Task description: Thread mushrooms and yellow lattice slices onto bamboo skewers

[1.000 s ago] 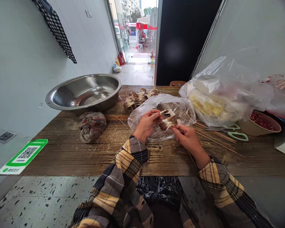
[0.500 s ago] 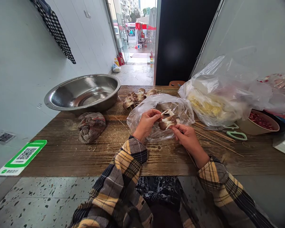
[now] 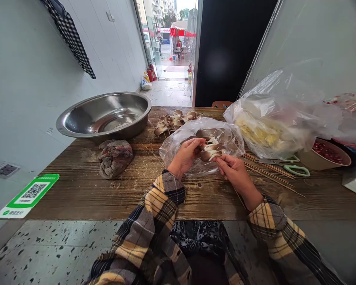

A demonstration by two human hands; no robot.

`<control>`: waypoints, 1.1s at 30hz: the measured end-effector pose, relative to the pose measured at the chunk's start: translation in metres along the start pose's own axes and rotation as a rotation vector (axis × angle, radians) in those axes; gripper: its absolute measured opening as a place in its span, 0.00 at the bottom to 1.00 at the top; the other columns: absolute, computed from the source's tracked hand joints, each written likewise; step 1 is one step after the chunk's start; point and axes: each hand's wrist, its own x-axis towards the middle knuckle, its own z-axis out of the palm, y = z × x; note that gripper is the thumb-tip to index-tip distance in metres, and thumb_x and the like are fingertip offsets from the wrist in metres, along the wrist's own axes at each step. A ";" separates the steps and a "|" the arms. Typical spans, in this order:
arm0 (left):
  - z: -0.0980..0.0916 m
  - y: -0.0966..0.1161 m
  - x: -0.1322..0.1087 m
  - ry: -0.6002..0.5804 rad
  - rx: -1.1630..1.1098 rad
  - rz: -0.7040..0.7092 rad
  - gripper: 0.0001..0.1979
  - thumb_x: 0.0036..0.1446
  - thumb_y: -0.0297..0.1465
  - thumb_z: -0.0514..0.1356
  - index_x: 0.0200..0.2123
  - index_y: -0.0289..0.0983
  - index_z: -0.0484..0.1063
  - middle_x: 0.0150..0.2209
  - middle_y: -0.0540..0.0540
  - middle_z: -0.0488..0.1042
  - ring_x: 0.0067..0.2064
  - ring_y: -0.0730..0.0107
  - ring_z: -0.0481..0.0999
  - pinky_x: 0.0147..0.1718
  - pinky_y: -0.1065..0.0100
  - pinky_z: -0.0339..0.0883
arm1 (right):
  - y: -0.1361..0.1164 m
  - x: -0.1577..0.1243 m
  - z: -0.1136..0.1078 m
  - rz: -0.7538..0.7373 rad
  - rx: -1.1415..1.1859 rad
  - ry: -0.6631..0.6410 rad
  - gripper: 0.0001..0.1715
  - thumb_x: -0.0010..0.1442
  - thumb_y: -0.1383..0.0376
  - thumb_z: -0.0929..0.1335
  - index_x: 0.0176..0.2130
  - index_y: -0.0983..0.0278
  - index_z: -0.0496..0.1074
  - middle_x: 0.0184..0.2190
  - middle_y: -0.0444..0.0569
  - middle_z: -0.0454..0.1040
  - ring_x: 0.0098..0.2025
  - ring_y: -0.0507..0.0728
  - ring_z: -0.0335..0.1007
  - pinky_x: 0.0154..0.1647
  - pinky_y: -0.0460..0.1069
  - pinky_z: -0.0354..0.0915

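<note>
Over an opened clear plastic bag (image 3: 173, 138), my left hand (image 3: 187, 155) pinches brown-capped mushrooms (image 3: 211, 152) with white gills. The fingers of my right hand (image 3: 231, 169) are closed at the right end of these mushrooms. A thin bamboo skewer (image 3: 241, 198) runs out below my right palm; its upper part is hidden by the hand and mushrooms. Behind the bag lies a pile of skewered mushrooms (image 3: 176, 119), and more mushrooms show inside the bag.
A steel basin (image 3: 106, 114) and a crumpled grey cloth-like lump (image 3: 115, 159) are on the left of the wooden table (image 3: 142, 198). Loose skewers (image 3: 268, 174), green-handled scissors (image 3: 296, 170), a bag of yellow food (image 3: 261, 130) and a tub of red pieces (image 3: 326, 156) lie right.
The mushroom piece in my left fingers has moved right, against the mushrooms by my right hand, and its pale stem no longer sticks out. My right hand has hardly moved.
</note>
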 end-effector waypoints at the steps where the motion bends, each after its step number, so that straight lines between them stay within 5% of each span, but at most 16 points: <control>1: -0.001 0.000 0.000 0.010 -0.015 -0.015 0.16 0.52 0.41 0.65 0.37 0.33 0.76 0.32 0.45 0.75 0.30 0.74 0.72 0.29 0.72 0.65 | 0.001 0.000 -0.001 0.004 0.007 0.004 0.22 0.57 0.49 0.69 0.37 0.66 0.75 0.15 0.37 0.60 0.15 0.46 0.50 0.15 0.43 0.47; 5: -0.006 0.000 0.005 0.087 0.033 -0.009 0.13 0.56 0.39 0.62 0.36 0.34 0.74 0.31 0.44 0.76 0.29 0.71 0.74 0.30 0.69 0.67 | 0.002 0.002 -0.007 -0.004 0.028 0.129 0.23 0.56 0.49 0.69 0.37 0.66 0.75 0.15 0.37 0.60 0.15 0.46 0.50 0.14 0.43 0.47; 10: -0.007 -0.014 0.013 0.135 0.508 0.197 0.03 0.52 0.27 0.62 0.31 0.36 0.76 0.28 0.47 0.74 0.30 0.70 0.70 0.33 0.69 0.63 | 0.000 0.004 -0.012 -0.019 0.047 0.304 0.23 0.55 0.48 0.70 0.36 0.66 0.74 0.15 0.37 0.61 0.15 0.46 0.49 0.13 0.43 0.46; 15: 0.000 -0.025 0.013 0.031 0.982 0.434 0.02 0.49 0.26 0.65 0.28 0.39 0.78 0.30 0.45 0.72 0.37 0.62 0.69 0.45 0.62 0.59 | 0.002 0.005 -0.012 -0.029 0.038 0.297 0.24 0.55 0.48 0.70 0.36 0.66 0.75 0.15 0.37 0.60 0.15 0.46 0.50 0.14 0.43 0.46; 23: 0.012 -0.036 0.022 0.026 1.240 0.425 0.06 0.52 0.33 0.64 0.27 0.38 0.74 0.29 0.43 0.68 0.38 0.57 0.69 0.42 0.61 0.60 | 0.004 0.006 -0.011 -0.048 0.015 0.270 0.24 0.56 0.48 0.69 0.37 0.66 0.75 0.15 0.37 0.61 0.14 0.46 0.51 0.14 0.44 0.47; 28: 0.017 -0.041 0.031 0.044 1.139 0.434 0.04 0.50 0.27 0.63 0.24 0.37 0.73 0.28 0.45 0.70 0.33 0.64 0.68 0.36 0.66 0.59 | 0.002 0.006 -0.011 -0.049 -0.002 0.260 0.23 0.56 0.48 0.68 0.35 0.66 0.75 0.15 0.37 0.61 0.15 0.47 0.52 0.15 0.44 0.48; 33: 0.011 -0.029 0.028 0.164 0.614 0.275 0.02 0.49 0.26 0.61 0.25 0.36 0.72 0.23 0.52 0.69 0.27 0.74 0.64 0.29 0.72 0.56 | -0.003 0.004 -0.010 -0.023 0.033 0.261 0.23 0.55 0.48 0.69 0.34 0.66 0.74 0.15 0.37 0.61 0.15 0.46 0.51 0.15 0.44 0.47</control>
